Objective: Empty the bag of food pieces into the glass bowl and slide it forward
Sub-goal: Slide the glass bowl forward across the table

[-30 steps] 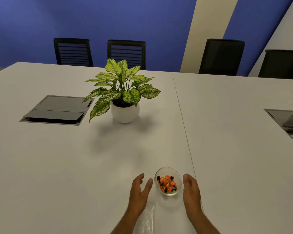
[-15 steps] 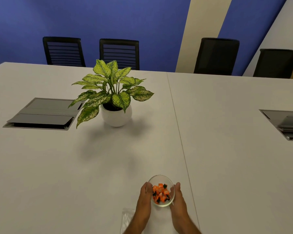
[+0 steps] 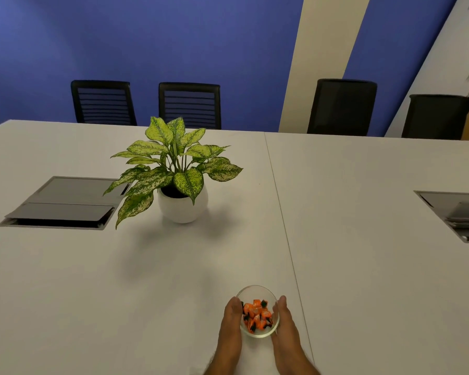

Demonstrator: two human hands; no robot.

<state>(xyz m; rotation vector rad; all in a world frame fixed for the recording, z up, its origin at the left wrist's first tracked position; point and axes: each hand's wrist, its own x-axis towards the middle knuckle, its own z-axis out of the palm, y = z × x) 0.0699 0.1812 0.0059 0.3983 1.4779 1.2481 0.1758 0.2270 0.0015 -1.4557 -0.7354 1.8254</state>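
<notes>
A small glass bowl (image 3: 255,290) stands on the white table (image 3: 92,293) near the bottom edge of the head view. It holds several orange and black wrapped food pieces (image 3: 256,315). My left hand (image 3: 230,328) presses flat against the bowl's left side. My right hand (image 3: 283,328) presses against its right side, so the bowl is cupped between both palms. The empty plastic bag is mostly out of view below my left wrist; only a faint clear edge shows there.
A potted plant (image 3: 173,174) in a white pot stands ahead and to the left. A grey cable hatch (image 3: 63,204) sits far left, another hatch (image 3: 458,215) far right. A table seam (image 3: 284,226) runs just right of the bowl. Black chairs (image 3: 190,104) line the far side.
Both hands closed in from apart onto the bowl's sides. The bowl between them has slid a little forward, away from the plastic bag, which has dropped out of view.
</notes>
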